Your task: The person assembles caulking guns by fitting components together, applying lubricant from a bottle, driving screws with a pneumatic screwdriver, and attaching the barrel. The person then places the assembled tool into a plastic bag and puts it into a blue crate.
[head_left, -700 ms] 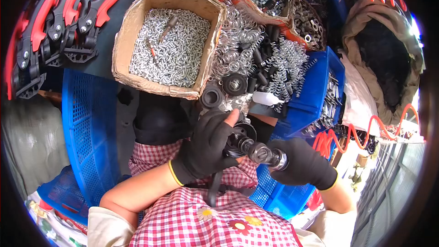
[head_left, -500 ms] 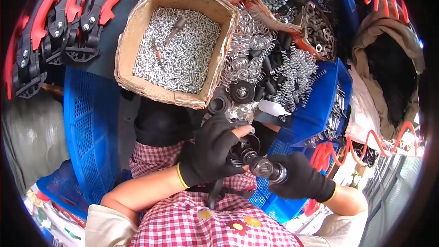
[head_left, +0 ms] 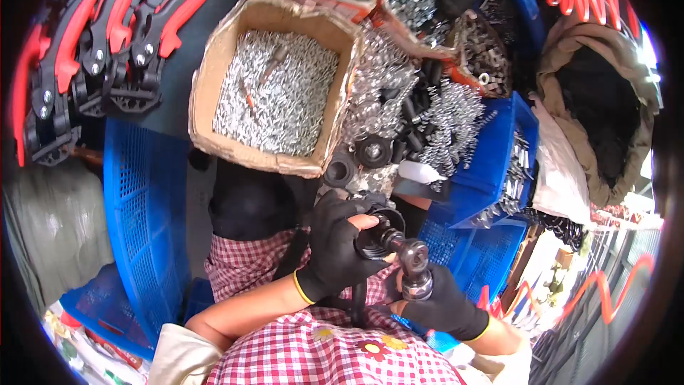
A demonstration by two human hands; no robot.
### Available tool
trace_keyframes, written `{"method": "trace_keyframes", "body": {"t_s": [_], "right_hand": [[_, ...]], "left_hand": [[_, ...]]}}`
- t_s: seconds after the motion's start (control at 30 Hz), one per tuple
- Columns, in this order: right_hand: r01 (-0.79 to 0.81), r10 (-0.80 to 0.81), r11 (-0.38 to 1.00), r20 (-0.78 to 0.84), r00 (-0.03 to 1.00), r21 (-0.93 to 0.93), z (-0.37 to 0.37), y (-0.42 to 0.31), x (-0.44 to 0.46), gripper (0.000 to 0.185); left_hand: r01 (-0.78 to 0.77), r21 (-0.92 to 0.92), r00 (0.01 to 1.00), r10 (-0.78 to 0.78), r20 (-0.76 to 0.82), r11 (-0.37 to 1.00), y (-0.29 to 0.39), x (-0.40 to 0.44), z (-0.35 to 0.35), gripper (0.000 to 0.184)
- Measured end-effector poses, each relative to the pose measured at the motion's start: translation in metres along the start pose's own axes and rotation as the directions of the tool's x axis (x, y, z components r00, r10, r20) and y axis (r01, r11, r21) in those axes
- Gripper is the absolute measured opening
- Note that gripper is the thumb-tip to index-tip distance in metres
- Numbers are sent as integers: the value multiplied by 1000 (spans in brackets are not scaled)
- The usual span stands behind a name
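My left hand (head_left: 338, 241), in a black glove with bare fingertips, is closed around a black round hollow part (head_left: 388, 215) in front of my lap. Its thumb lies along the rim. My right hand (head_left: 449, 308), also gloved, grips what looks like an air ratchet wrench (head_left: 414, 258) with a dark metal head. The wrench's socket end points into the open mouth of the round part; whether it sits on a fastener inside is hidden. A black strap-like piece hangs below the left hand.
A cardboard box (head_left: 202, 110) of small rivet-like metal pieces stands ahead. Beside it lie springs (head_left: 456, 117), black rings (head_left: 374, 150) and a white bottle (head_left: 419, 172). A blue bin (head_left: 474, 196) holds metal pins. Red-and-black levers (head_left: 121, 36) lie left; red coiled hose (head_left: 598, 292) hangs right.
My right hand has moved down and left, swinging the wrench's handle end toward my lap. The left hand still holds the round part, slightly shifted. The whole view has tilted a little.
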State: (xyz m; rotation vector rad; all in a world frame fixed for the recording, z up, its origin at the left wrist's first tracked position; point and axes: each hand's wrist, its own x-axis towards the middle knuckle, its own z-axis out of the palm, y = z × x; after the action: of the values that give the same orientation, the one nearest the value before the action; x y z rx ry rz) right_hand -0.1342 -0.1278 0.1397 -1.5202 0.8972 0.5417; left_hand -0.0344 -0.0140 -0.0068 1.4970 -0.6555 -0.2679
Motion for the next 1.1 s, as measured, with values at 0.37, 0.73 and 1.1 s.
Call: {"method": "trace_keyframes", "body": {"t_s": [0.37,0.73,1.1], "right_hand": [[-16,-473,75,-50,879,-997,-128,-159,-24,46],[-157,-901,235,-275,337,-959,-203,-86,102,47],[147,-355,494,-44,934,-857,39,192,298,23]], "left_hand": [[-293,200,911,209,356,935,18,37,-25,69],[-312,423,940,211,269,851,27,29,-6,59],[-175,506,980,102,168,845,25,15,4,74]]}}
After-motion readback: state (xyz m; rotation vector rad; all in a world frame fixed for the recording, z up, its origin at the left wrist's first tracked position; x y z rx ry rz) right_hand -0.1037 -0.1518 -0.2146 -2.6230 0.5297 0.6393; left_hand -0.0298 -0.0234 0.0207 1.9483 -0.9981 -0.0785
